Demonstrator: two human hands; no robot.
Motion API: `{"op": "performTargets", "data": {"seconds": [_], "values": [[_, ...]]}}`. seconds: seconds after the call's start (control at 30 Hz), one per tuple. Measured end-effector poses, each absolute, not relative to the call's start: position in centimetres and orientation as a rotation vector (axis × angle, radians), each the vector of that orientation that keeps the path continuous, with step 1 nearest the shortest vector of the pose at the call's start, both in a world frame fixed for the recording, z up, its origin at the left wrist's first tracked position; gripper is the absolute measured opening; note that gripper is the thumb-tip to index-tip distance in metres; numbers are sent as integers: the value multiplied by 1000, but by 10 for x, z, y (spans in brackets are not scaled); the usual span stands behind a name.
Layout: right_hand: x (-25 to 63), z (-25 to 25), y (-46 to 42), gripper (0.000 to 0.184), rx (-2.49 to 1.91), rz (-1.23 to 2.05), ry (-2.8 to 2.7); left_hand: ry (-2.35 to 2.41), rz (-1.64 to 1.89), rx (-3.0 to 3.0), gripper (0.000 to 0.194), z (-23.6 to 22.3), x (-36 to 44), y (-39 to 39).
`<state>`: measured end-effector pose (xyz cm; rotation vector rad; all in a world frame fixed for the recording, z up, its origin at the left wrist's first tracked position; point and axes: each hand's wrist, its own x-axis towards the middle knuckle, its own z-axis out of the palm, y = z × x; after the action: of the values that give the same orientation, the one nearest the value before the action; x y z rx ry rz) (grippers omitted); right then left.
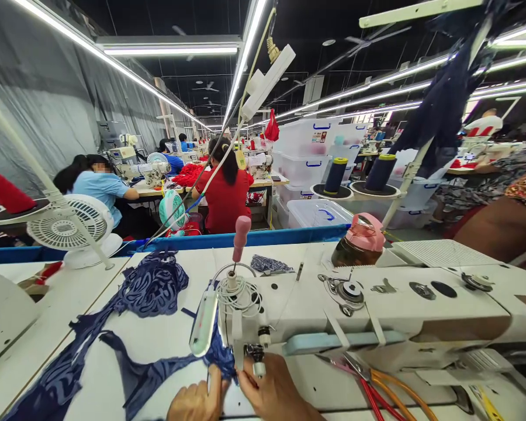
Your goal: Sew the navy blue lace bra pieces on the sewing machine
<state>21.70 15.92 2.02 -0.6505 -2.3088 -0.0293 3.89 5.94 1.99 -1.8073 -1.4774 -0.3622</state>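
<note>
Navy cloth (219, 358) lies bunched beneath the needle end of the white sewing machine (307, 298) in the head view, with a loose strip (146, 377) trailing out to the machine's left. The left hand (195, 402) lays a straight index finger on the cloth, its other fingers curled; I cannot tell whether its thumb grips anything. The right hand (275, 390) bends in close below the machine's needle end, thumb and fingers drawn toward the cloth's edge, but the tips are partly hidden, so a firm pinch is uncertain. Done well, I judge, this calls for light, even pressure from the left finger, gathers smoothed flat, and the right hand merely steering the edge, with all fingertips clear of the needle (hard to spot from this height).

Left of the machine, a crumpled heap (155, 286) of thin, swirl-patterned fabric looks soft and inclined to curl. Standing upright on the machine's top is a smooth pink handle (241, 238); behind the machine, a rounded jug (363, 237) shows a glossy pink lid over dark contents. Orange-handled scissors (392, 389) lie before the machine's body, their loops slim and curved.
</note>
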Motion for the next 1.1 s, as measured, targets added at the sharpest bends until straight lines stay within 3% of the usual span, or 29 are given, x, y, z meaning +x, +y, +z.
{"op": "performTargets", "data": {"seconds": [0.17,0.27,0.37,0.53,0.73,0.9,1.1], "values": [[215,24,160,22,-671,35,-2278,-1714,-177,-1686,42,21,32,62],[213,27,160,23,-672,60,-2258,-1632,-437,-1784,30,17,31,67],[212,28,160,24,-651,86,-2250,-1586,-625,-1960,42,16,33,71],[219,28,161,23,-637,121,-2271,-1626,-721,-2135,14,14,40,75],[243,33,163,11,-547,83,-2436,-1589,-723,-2139,21,11,37,82],[237,16,161,35,-440,-165,-2374,-1459,-608,-2281,20,15,29,82],[226,-6,164,31,-238,-241,-2251,-1509,-782,-2219,32,17,32,80]]}}
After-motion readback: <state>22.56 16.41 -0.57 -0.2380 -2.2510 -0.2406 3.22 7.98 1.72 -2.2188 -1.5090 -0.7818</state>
